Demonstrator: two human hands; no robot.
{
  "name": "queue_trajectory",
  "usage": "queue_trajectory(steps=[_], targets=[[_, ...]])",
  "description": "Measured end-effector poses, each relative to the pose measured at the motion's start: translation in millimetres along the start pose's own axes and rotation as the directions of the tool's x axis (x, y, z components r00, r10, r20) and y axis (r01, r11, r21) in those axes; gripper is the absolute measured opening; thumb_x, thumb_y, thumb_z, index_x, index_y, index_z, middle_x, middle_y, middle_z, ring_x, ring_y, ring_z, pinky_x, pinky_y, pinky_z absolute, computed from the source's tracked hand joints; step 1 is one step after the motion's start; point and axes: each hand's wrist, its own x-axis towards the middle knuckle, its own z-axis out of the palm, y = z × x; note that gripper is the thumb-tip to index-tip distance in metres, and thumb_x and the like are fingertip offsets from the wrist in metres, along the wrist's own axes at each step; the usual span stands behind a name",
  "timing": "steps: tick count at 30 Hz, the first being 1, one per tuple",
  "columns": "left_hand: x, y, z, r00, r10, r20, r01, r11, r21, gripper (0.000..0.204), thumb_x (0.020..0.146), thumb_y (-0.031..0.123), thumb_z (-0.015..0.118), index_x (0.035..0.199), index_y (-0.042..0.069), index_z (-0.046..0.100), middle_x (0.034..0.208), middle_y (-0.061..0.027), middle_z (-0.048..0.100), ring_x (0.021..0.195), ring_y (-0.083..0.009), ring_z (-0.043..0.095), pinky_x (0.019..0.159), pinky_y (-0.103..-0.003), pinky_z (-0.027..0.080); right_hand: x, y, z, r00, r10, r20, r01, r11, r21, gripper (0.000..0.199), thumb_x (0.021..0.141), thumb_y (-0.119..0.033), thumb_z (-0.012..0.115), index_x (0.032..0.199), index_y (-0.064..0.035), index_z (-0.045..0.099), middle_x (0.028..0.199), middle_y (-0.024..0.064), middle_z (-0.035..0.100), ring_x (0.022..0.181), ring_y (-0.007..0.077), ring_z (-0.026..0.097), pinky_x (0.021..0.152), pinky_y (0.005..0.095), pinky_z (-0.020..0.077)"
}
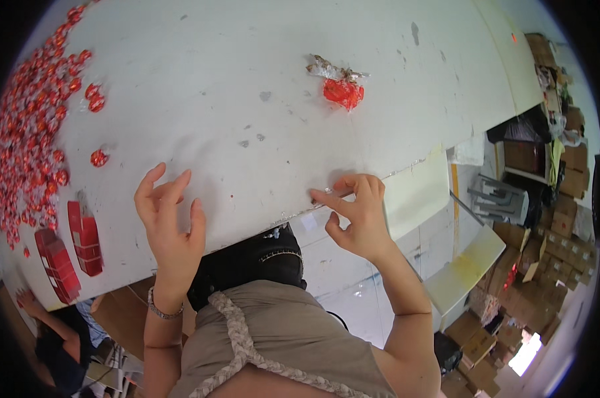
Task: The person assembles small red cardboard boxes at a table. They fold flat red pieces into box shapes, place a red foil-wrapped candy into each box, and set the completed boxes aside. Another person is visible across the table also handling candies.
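Observation:
My left hand (169, 222) hovers over the near part of the white table (234, 93), its fingers apart and bent, holding nothing. My right hand (358, 215) is at the table's near edge, index finger stretched out and thumb apart from it. By that index fingertip lies a small dark bit, too small to name. Farther off, a crumpled piece of red film (344, 94) lies against a twisted clear wrapper (330, 68) with brownish parts. Left of my left hand sits a single red foil-wrapped ball (99, 158).
A large heap of red wrapped balls (31, 126) covers the table's left side. Two red packs (84, 239) (57, 265) lie near its front. At lower left is another person's hand (29, 303). On the right are a grey stool (499, 202) and stacked cardboard boxes (565, 252).

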Motion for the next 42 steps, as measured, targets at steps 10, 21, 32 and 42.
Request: queue_trajectory(steps=[10, 21, 32, 42], targets=[[82.8, 34.9, 0.9, 0.966, -0.050, 0.254, 0.109, 0.968, -0.225, 0.040, 0.076, -0.004, 0.060, 0.114, 0.007, 0.059, 0.128, -0.0095, 0.040, 0.091, -0.0180, 0.055, 0.074, -0.030, 0.049, 5.5, 16.0, -79.1, 0.773, 0.111, 0.624, -0.320, 0.918, 0.234, 0.021, 0.060, -0.003, 0.057, 0.070, -0.0178, 0.068, 0.103, 0.0047, 0.051, 0.107, 0.0245, 0.042, 0.100, 0.0406, 0.0219], [124.9, 96.9, 94.9, 0.260, -0.527, 0.809, 0.954, 0.009, -0.301, 0.037, 0.087, 0.024, 0.060, 0.113, -0.002, 0.051, 0.112, -0.0128, 0.052, 0.085, -0.0249, 0.064, 0.064, -0.033, 0.056, 117.7, 53.9, -93.5, 0.781, 0.601, 0.173, -0.609, 0.668, 0.429, 0.039, 0.077, -0.028, 0.061, 0.107, -0.0025, 0.064, 0.103, 0.0138, 0.058, 0.097, 0.0205, 0.054, 0.086, 0.0312, 0.0421], [130.8, 102.2, 120.7, 0.358, -0.538, 0.763, 0.893, -0.041, -0.448, 0.030, 0.089, 0.016, 0.057, 0.112, -0.001, 0.049, 0.100, -0.0107, 0.060, 0.078, -0.0217, 0.066, 0.061, -0.030, 0.055, 152.2, 57.3, -31.2, 0.476, 0.864, 0.162, -0.858, 0.416, 0.303, 0.045, 0.066, -0.037, 0.076, 0.090, -0.0003, 0.067, 0.072, 0.0074, 0.064, 0.063, 0.0140, 0.058, 0.058, 0.0273, 0.0459], [102.6, 133.8, 72.3, 0.623, -0.353, 0.698, 0.778, 0.368, -0.509, 0.031, 0.092, 0.016, 0.053, 0.119, 0.002, 0.046, 0.107, -0.0091, 0.060, 0.096, -0.0164, 0.061, 0.068, -0.028, 0.054, 77.1, -12.7, -38.7, 0.463, 0.886, 0.008, -0.509, 0.259, 0.821, 0.025, 0.076, -0.017, 0.072, 0.092, 0.0008, 0.066, 0.072, 0.0052, 0.066, 0.063, 0.0086, 0.057, 0.055, 0.0226, 0.0440]])
